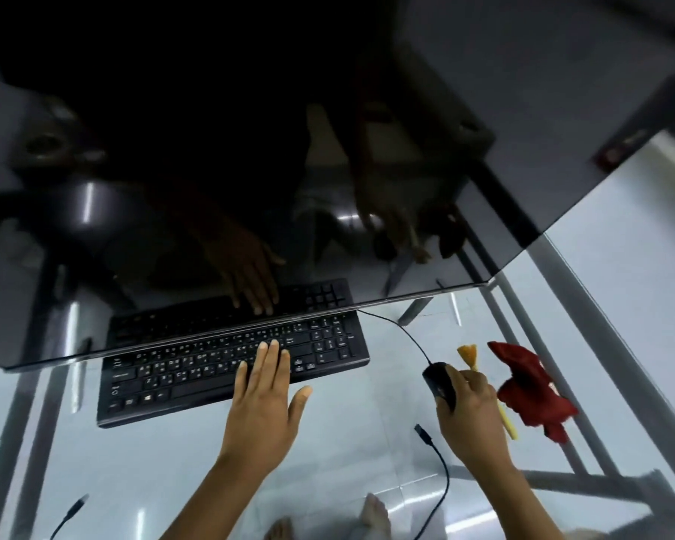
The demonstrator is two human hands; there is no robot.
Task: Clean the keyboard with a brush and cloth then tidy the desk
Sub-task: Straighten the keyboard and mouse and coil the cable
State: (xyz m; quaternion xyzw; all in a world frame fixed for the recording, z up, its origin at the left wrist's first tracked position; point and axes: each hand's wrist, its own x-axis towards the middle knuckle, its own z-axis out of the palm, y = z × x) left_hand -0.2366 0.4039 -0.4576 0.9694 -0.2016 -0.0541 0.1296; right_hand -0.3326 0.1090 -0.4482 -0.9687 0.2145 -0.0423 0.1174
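A black keyboard point(195, 368) lies on the glass desk point(153, 473), its back edge under the dark monitor. My left hand point(264, 403) rests flat on the keyboard's right half, fingers straight. My right hand point(472, 411) grips a black mouse point(439, 383) to the right of the keyboard. A yellow brush point(469, 354) runs under that hand, bristles pointing away and handle end sticking out behind; I cannot tell whether the fingers hold it too. A crumpled red cloth point(530, 387) lies just right of the hand.
A large dark monitor point(250, 150) leans over the back of the desk and mirrors both hands. A loose cable with a plug point(423, 432) lies near my right wrist, another cable end point(73, 510) at the front left. Metal desk legs and feet show through the glass.
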